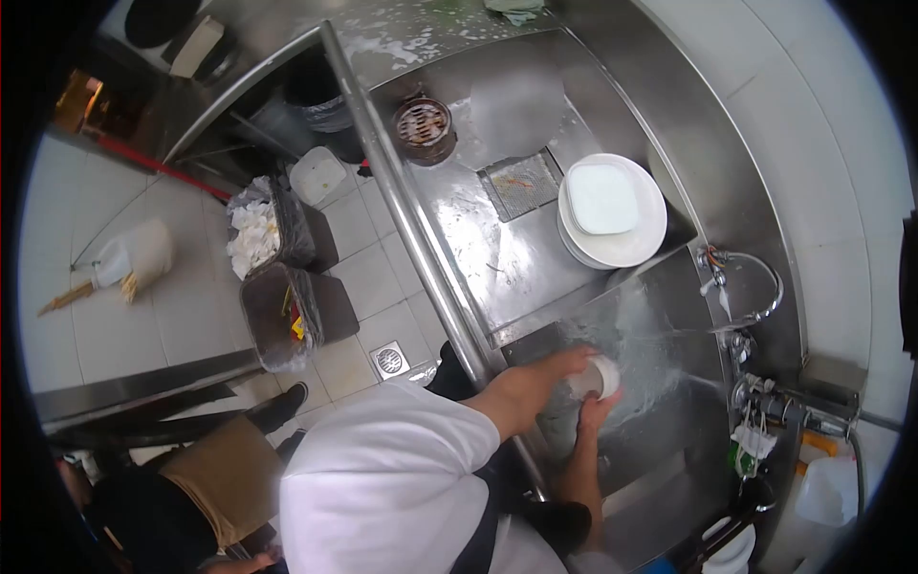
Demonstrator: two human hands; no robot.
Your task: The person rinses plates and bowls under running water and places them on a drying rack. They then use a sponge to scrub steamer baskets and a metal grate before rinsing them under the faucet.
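White bowl [604,375] sits right of centre, a little below mid-frame, over the churning water [652,359] of the sink [684,421]. Looks stiff, likely light to moderate in weight; probably slick when wet and, if ceramic, apt to chip. Best held by opposite sides, near the rim. Your left hand [576,360] closes on its upper-left side, your right hand [595,409] on its lower side; both grips part-curled, exact finger spread too small to tell.
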